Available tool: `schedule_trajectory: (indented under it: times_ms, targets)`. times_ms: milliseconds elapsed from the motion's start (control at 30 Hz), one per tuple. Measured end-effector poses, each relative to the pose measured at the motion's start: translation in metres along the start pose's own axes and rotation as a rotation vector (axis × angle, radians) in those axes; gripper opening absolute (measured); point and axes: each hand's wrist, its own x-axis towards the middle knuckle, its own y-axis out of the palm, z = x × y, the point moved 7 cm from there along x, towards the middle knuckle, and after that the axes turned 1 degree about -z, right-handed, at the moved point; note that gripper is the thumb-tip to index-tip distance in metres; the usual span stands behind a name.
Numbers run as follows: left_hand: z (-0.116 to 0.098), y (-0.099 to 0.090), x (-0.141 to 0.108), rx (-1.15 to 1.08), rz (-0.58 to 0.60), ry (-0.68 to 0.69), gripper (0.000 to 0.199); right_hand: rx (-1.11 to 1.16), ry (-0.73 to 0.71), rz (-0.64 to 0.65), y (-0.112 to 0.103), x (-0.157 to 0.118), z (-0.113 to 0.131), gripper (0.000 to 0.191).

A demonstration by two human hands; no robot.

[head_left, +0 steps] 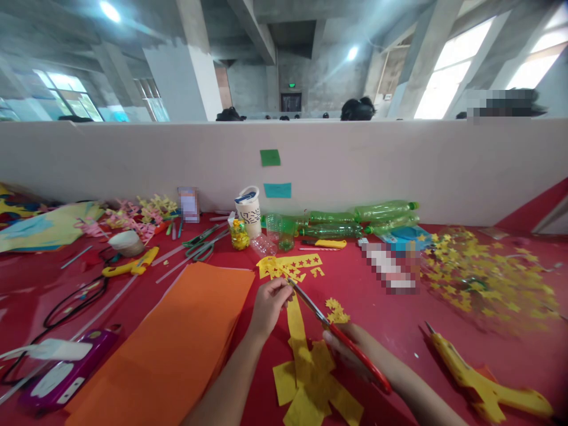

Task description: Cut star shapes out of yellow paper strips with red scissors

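Note:
My left hand [266, 307] is closed in a pinch, its fingertips on a small piece of yellow sheet at the scissors' tip. My right hand [355, 349] grips red-handled scissors [317, 309], seen nearly edge-on, with the blades pointing up and left to my left fingertips. Below the blades, a yellow strip [296, 322] runs down to a pile of yellow cut pieces [306, 378]. Small yellow stars [337, 312] lie just beyond my right hand. Past my left hand are a yellow strip with star-shaped holes [304, 261] and yellow scraps.
Orange sheets [177, 343] lie at left, beside a purple power strip [66, 373]. Yellow glue guns rest at left [131, 263] and right [479, 378]. Green plastic bottles [332, 231] and a white cup [248, 213] stand before the white partition [177, 154]. A yellow star bunch [483, 278] sits right.

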Motion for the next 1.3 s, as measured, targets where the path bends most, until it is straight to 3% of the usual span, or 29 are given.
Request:
schedule_trajectory:
  times_ms: [933, 1300]
  targets:
    - [0.001, 0.004, -0.004, -0.064, -0.032, -0.008, 0.025, 0.246, 0.101, 0.000, 0.015, -0.001, -0.004, 0.046]
    - [0.003, 0.004, -0.005, -0.079, -0.068, 0.004, 0.025, 0.284, 0.064, -0.016, 0.021, 0.006, -0.009, 0.045]
